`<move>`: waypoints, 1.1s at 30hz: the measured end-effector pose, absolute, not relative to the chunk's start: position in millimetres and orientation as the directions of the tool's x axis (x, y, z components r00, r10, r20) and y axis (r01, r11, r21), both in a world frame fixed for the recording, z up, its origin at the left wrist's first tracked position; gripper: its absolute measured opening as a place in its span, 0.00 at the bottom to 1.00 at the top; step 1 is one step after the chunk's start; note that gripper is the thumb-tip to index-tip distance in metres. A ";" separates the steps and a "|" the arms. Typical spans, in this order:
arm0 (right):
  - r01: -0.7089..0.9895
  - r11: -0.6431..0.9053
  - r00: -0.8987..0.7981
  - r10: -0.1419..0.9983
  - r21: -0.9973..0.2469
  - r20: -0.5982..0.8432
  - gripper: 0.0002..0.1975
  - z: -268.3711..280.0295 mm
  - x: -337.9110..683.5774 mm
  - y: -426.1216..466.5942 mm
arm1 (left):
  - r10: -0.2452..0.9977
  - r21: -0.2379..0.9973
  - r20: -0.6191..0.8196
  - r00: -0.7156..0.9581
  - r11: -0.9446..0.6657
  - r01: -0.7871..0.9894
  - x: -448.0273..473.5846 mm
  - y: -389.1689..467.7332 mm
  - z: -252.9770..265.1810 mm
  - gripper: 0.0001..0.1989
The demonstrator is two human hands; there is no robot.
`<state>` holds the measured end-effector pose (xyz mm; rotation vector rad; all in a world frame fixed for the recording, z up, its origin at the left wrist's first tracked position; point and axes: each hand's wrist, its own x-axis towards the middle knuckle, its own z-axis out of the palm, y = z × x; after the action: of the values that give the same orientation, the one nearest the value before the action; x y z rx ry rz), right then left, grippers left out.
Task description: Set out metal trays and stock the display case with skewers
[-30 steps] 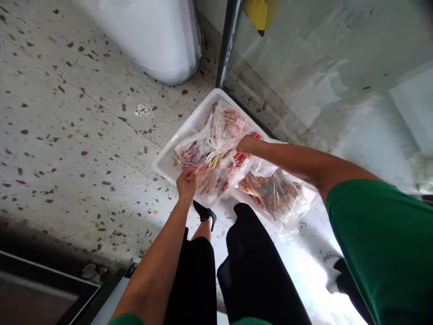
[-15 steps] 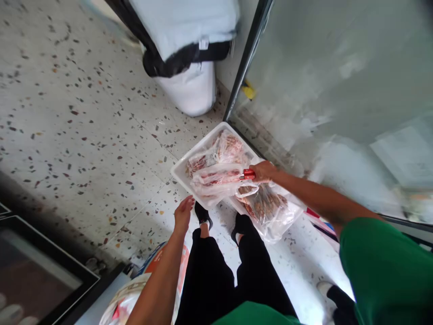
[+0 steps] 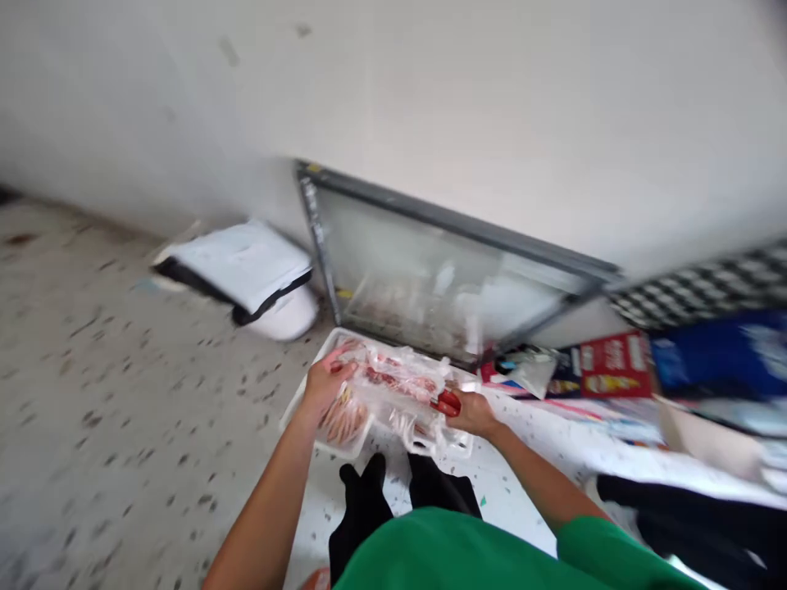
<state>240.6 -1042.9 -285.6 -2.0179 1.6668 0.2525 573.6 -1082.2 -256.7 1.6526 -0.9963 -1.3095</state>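
My left hand (image 3: 328, 382) is closed on the left end of a clear plastic bag of red meat (image 3: 402, 378). In my right hand (image 3: 472, 413) is a red-handled tool (image 3: 448, 402), held against the bag's right end; blur hides its exact kind. Under the bag, a white tray (image 3: 353, 450) on the floor carries pale, finger-like meat pieces (image 3: 343, 416) in plastic. A second white tray (image 3: 466, 447) with bagged contents sits to its right, mostly covered by the bag and plastic.
A framed glass panel (image 3: 430, 287) leans on the wall behind the trays. Left of it stands a white bin (image 3: 288, 315) with a white-and-black item on top. Red and blue packages (image 3: 615, 366) line the wall at right. Dark-clothed legs (image 3: 694, 512) of another person appear at lower right.
My left hand has moved from beside the tray to grip the bag's left end. The bag now lies stretched between both hands. The head view has tilted up toward the wall.
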 end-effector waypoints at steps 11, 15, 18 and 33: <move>-0.745 0.616 -0.548 -0.784 -0.256 -0.292 0.17 -115.8 75.5 -746.6 | -0.368 0.911 -0.408 -0.835 -0.112 -0.396 270.9 -1096.8 -112.8 0.38; -0.474 0.831 -0.784 -0.549 -0.292 -0.290 0.15 -107.2 63.1 -593.0 | -0.140 0.916 -0.399 -0.906 -0.012 -0.402 111.7 -988.5 -91.0 0.35; -0.246 0.908 -0.901 -0.343 -0.339 -0.265 0.13 -112.2 67.0 -490.0 | -0.012 0.938 -0.327 -0.945 0.113 -0.327 -1.7 -877.6 -86.4 0.28; 0.699 0.560 -0.698 0.670 -0.443 -0.253 0.11 -65.3 161.4 -254.7 | 0.967 0.877 -0.092 -0.238 0.192 0.441 -198.8 -340.4 -20.5 0.21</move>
<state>161.4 -254.7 -65.3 1.1973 2.7255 -0.8131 -198.8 -340.4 -20.5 1.3242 1.7881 0.9826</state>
